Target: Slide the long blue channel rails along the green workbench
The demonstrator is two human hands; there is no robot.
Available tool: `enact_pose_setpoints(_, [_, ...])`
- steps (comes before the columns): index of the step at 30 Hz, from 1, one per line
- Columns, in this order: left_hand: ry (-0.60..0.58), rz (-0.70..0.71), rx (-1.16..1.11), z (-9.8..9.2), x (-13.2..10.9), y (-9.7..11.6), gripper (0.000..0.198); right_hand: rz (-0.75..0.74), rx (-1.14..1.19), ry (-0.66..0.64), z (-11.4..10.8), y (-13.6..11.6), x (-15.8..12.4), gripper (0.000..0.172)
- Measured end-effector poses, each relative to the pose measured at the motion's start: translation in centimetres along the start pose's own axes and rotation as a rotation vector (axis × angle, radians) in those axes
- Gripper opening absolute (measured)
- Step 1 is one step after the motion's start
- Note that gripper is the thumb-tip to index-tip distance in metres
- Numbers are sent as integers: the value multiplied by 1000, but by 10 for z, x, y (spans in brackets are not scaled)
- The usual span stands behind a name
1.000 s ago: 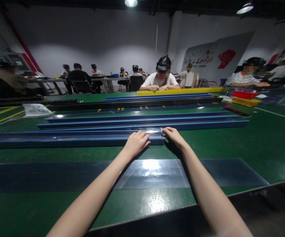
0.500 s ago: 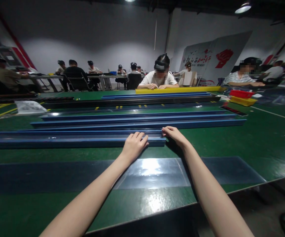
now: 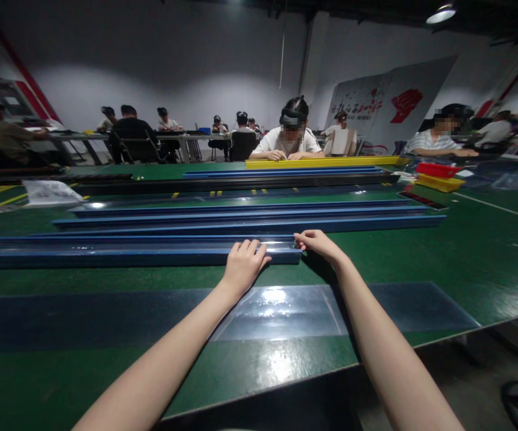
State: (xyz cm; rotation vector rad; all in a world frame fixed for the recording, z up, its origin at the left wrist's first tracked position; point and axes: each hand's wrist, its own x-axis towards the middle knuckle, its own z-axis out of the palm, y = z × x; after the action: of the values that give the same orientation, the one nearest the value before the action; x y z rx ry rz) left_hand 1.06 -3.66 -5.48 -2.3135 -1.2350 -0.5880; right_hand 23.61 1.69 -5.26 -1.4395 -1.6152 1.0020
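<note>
From the left edge, a long blue channel (image 3: pixel 106 258) is lying lengthwise on the green table (image 3: pixel 478 257), ending near the centre. A flat clear strip (image 3: pixel 106 317) is lying nearer, passing below both forearms. Further blue channels (image 3: pixel 353 225) are lying just on the far side. The left hand (image 3: pixel 246 266) is resting palm down over the channel, near its right end, fingers bent; whether it is gripping cannot be told. The right hand (image 3: pixel 315 242) is reaching that end, fingertips drawn together; any pinched edge is too small to confirm. At far right, a red tray (image 3: pixel 436 170) and a yellow tray (image 3: pixel 438 183) are standing together.
</note>
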Motion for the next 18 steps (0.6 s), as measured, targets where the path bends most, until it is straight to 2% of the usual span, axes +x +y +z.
enact_pose_setpoints(3, [37,11,-3,2,0,0,20,-32,-36,-60,-1,0,0,32])
enact_pose_setpoints(9, [45,19,-8,2,0,0,19,-40,-19,-116,-3,6,4,21])
enact_pose_setpoints(18, [60,42,5,4,0,0,16,-41,-39,-142,-4,10,8,16])
